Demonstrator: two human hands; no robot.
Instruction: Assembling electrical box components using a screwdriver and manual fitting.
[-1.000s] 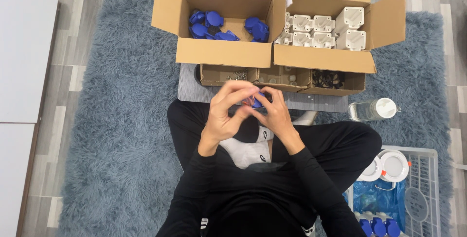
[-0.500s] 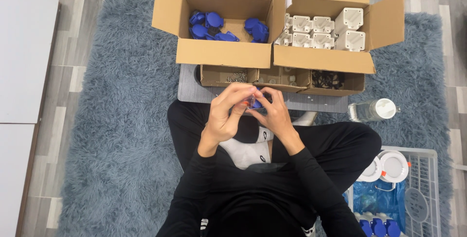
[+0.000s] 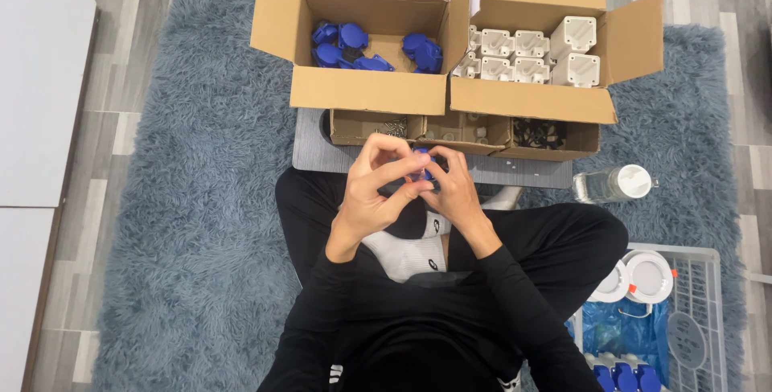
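My left hand (image 3: 376,184) and my right hand (image 3: 454,189) meet in front of my chest, fingers curled around one small blue plastic part (image 3: 420,165). Only a sliver of that part shows between the fingertips; the rest is hidden. I sit cross-legged in black clothes and white socks. Just beyond my hands lies a low cardboard tray (image 3: 462,133) with compartments of small screws and dark bits. Behind it stand two open cartons: the left carton (image 3: 366,96) holds several blue parts (image 3: 347,46), the right carton (image 3: 527,102) holds several white parts (image 3: 527,54).
A grey flat board (image 3: 314,147) lies under the tray, on a shaggy blue-grey rug (image 3: 201,199). A clear bottle with a white cap (image 3: 613,184) lies at my right. A white wire basket (image 3: 698,320) at lower right holds white round pieces and blue items. White furniture (image 3: 36,94) stands left.
Both hands stay together on the blue part; the fingers have shifted slightly around it. Nothing else has moved.
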